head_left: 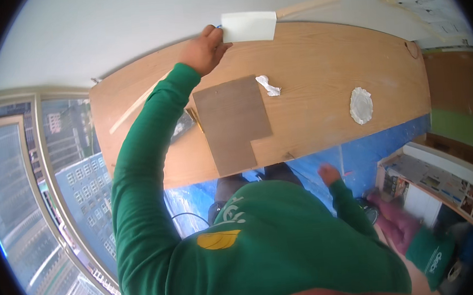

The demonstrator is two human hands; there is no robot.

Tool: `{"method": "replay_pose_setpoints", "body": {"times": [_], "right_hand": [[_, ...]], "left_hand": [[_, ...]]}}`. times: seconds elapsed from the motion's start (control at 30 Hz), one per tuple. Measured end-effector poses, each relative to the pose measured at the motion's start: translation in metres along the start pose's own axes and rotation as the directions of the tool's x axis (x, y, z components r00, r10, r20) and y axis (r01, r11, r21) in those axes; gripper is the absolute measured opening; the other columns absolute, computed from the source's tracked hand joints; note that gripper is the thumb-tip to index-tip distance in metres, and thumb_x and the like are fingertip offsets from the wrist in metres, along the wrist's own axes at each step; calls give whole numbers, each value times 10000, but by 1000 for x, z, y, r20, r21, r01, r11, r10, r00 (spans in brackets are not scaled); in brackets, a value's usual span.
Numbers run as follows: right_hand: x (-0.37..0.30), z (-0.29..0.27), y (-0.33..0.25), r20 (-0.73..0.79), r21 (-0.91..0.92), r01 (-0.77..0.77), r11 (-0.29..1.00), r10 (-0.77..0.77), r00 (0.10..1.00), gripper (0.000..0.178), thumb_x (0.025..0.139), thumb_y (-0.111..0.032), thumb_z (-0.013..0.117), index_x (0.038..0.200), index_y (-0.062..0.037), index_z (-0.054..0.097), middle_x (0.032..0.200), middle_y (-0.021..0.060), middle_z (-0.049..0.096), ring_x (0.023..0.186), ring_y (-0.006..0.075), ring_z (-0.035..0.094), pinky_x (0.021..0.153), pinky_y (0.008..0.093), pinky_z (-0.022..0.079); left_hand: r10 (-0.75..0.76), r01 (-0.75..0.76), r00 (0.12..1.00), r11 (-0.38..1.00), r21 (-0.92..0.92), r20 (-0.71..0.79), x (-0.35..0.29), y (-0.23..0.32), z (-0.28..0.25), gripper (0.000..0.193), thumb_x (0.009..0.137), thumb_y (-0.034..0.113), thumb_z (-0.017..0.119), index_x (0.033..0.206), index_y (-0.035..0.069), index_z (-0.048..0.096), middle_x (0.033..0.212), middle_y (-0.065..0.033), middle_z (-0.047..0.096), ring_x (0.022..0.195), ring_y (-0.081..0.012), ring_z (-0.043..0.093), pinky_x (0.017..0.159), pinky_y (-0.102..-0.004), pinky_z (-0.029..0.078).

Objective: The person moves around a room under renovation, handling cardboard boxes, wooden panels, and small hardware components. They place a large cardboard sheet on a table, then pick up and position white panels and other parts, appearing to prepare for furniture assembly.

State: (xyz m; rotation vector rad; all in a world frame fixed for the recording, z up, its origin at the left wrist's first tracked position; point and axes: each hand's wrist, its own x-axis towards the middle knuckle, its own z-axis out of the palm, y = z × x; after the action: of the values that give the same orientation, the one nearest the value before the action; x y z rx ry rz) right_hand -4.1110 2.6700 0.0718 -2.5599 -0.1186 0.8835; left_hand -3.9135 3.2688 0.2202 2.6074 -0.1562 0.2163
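Observation:
My left hand reaches out over the far side of the wooden table. Its fingers are closed at the left end of a pale, whitish rectangular piece, held up near the wall. A bit of blue shows between fingers and piece; the exact kind of piece is unclear. My right hand hangs low beside my body, beyond the table's near edge. It looks small and blurred, so its fingers cannot be made out. A brown flat sheet with a notched corner lies on the table in front of me.
A crumpled white paper or cloth and a round whitish item lie on the table. A light wooden strip rests at the left. Blue sheeting covers the floor, windows stand left, and a shelf unit stands right.

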Motion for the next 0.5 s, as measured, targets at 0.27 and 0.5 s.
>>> {"method": "replay_pose_setpoints", "body": {"times": [0.27, 0.5], "right_hand": [[270, -58, -147, -141, 98, 521, 848, -506, 851, 265, 823, -234, 651, 978, -19, 641, 964, 206, 655, 901, 390, 626, 775, 441, 519], [421, -73, -322, -201, -128, 711, 691, -720, 664, 556, 795, -305, 677, 1279, -63, 550, 1343, 190, 504, 1229, 373, 478, 1017, 436, 427]], "left_hand": [[-499, 506, 854, 863, 12, -146, -176, 132, -65, 193, 857, 147, 678, 924, 21, 548, 837, -137, 539, 711, -330, 550, 622, -405, 464], [-834, 874, 473, 485, 33, -283, -408, 281, -4, 194, 836, 94, 673, 861, 6, 502, 806, -169, 485, 704, -360, 497, 636, -418, 421]]}}
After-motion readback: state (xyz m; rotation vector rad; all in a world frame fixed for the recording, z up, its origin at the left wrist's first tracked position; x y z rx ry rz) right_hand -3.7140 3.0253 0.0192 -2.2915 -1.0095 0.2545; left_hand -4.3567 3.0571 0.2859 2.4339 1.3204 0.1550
